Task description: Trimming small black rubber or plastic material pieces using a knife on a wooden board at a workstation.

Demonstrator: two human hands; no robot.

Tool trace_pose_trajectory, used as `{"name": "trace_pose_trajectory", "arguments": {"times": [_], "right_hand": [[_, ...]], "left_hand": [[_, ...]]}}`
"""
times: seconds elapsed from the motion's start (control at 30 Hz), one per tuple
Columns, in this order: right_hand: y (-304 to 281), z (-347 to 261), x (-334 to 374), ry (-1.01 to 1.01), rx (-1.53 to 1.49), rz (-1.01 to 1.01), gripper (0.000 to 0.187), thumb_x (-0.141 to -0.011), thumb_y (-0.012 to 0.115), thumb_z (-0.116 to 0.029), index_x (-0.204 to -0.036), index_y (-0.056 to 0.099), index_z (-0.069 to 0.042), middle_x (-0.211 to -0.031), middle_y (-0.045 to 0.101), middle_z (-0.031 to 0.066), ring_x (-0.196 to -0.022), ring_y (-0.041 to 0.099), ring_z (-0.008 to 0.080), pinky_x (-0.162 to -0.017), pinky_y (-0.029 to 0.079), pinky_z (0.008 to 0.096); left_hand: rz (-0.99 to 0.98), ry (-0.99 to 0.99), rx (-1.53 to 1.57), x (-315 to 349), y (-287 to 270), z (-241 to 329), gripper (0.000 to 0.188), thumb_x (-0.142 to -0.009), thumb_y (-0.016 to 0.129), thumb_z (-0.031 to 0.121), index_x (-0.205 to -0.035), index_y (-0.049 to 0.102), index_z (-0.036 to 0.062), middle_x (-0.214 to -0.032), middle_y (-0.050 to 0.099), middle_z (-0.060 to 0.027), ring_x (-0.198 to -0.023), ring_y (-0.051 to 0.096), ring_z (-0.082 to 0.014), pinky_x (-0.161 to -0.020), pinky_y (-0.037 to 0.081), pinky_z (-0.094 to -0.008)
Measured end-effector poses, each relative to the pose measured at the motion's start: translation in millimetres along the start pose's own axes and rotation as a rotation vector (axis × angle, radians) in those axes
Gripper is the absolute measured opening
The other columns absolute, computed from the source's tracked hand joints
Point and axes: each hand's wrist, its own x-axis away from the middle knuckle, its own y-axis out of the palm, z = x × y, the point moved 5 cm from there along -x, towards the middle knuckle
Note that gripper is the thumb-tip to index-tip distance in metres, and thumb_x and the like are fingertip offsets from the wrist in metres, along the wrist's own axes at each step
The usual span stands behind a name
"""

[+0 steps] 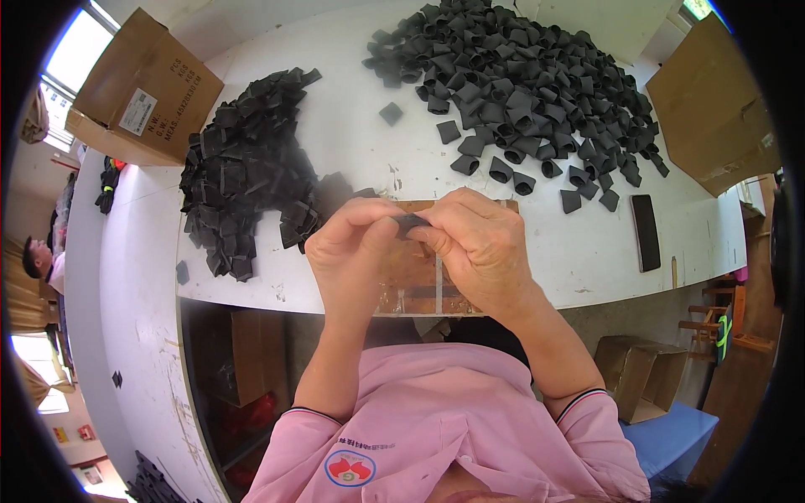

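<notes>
Between my two hands is a small dark grey fabric-like piece (409, 223), mostly covered by the fingers. My left hand (352, 247) pinches its left side with thumb and fingertips. On the other side, my right hand (480, 245) grips it between thumb and curled fingers. Both hands are above a worn brown wooden board (411, 295) at the table's near edge. Left of my left hand lies a heap of flat black pieces (243, 163). Beyond my right hand spreads a large pile of short, open-ended dark grey sleeves (537, 101).
On the white table (344, 109), a black phone (645, 233) lies at the right. Cardboard boxes stand at the back left (147, 92) and back right (717, 105). Another open box (641, 377) sits below the table by a blue surface (671, 436). Another person (42, 260) is far left.
</notes>
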Motion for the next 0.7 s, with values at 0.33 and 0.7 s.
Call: {"name": "trace_pose_trajectory", "arguments": {"times": [0.33, 0.7], "right_hand": [[6, 31, 57, 0.146, -0.098, 0.112, 0.009, -0.074, 0.06, -0.007, -0.08, 0.057, -0.001, -0.073, 0.054, 0.0098, -0.061, 0.053, 0.0241, -0.051, 0.043, 0.0317], [1, 8, 5, 0.144, -0.274, 0.072, 0.007, -0.073, 0.062, -0.002, -0.079, 0.059, -0.001, -0.07, 0.054, 0.0079, -0.056, 0.054, 0.0206, -0.049, 0.042, 0.0276]], "left_hand": [[-0.075, 0.223, -0.331, 10, 9, 12, 0.01, -0.078, 0.054, 0.0, -0.087, 0.058, -0.0021, -0.088, 0.059, -0.0094, -0.08, 0.053, -0.0137, -0.074, 0.041, -0.0248], [0.02, -0.1, -0.191, 15, 1, -8, 0.02, -0.077, 0.06, 0.001, -0.096, 0.057, -0.0039, -0.087, 0.059, -0.0068, -0.073, 0.054, -0.0092, -0.063, 0.043, -0.0191]]}}
